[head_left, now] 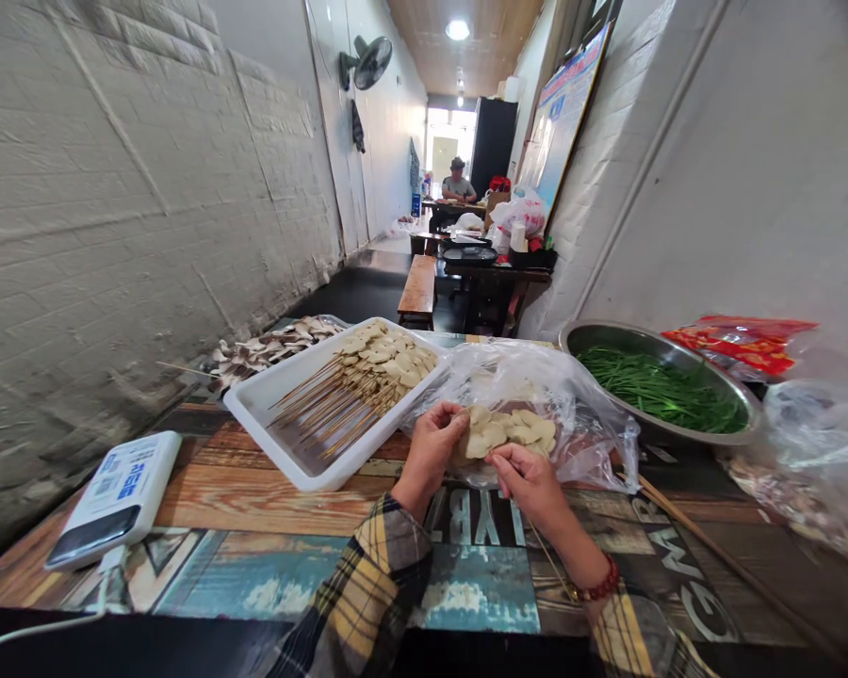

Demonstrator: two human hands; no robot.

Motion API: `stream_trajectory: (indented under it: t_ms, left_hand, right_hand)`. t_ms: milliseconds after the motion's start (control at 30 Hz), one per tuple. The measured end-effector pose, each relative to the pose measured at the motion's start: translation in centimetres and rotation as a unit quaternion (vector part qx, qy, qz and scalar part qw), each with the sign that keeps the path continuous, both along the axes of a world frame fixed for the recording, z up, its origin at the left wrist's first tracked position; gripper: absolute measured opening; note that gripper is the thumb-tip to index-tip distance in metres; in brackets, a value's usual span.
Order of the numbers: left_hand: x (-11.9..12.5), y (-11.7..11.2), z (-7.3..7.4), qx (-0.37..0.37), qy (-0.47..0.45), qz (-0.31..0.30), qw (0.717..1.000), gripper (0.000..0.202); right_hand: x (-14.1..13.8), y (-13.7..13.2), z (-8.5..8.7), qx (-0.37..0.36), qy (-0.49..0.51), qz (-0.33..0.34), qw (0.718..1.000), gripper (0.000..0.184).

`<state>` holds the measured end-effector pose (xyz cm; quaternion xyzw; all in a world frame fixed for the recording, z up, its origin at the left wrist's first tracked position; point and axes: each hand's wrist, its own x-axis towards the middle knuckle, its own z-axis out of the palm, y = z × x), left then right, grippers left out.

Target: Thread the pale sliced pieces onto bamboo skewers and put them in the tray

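My left hand [434,445] is closed around a pale round slice [478,443] at the edge of a pile of such slices [519,429] lying on a clear plastic bag [537,386]. My right hand [527,476] pinches a thin bamboo skewer [547,556] that runs back toward my wrist, its tip close to the slice. A white tray [269,400] to the left holds several loaded skewers [357,381]. Both sleeves are plaid, and a red bead bracelet sits on my right wrist.
A steel bowl of green chives [660,386] stands at the right, with red packets [742,341] and a plastic bag [812,461] behind it. Loose bamboo sticks [707,541] lie at the right. A white device [117,494] sits at the left. A person sits at a far table [458,184].
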<state>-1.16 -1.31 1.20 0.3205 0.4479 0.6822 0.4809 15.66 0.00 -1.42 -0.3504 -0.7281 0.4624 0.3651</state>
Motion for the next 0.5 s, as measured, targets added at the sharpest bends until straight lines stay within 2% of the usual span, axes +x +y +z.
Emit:
stream_trajectory:
  t_ms: [133,300,400,500]
  left_hand:
    - [0.10,-0.11,0.35,-0.008,-0.069,-0.046,0.997,0.038]
    - [0.46,-0.44,0.84,-0.018,-0.128,-0.107,0.986,0.038]
    - [0.63,-0.42,0.70,-0.022,-0.148,-0.115,0.982,0.037]
    - [0.59,-0.18,0.38,-0.026,-0.148,-0.093,0.984,0.034]
  right_hand:
    - [-0.02,0.03,0.01,-0.025,0.025,-0.001,0.999,0.032]
    - [-0.09,-0.04,0.27,0.009,0.007,-0.005,1.000,0.031]
    - [-0.15,-0.04,0.33,0.019,-0.009,-0.005,1.000,0.031]
    - [-0.20,-0.01,0.32,0.024,-0.021,0.005,0.999,0.030]
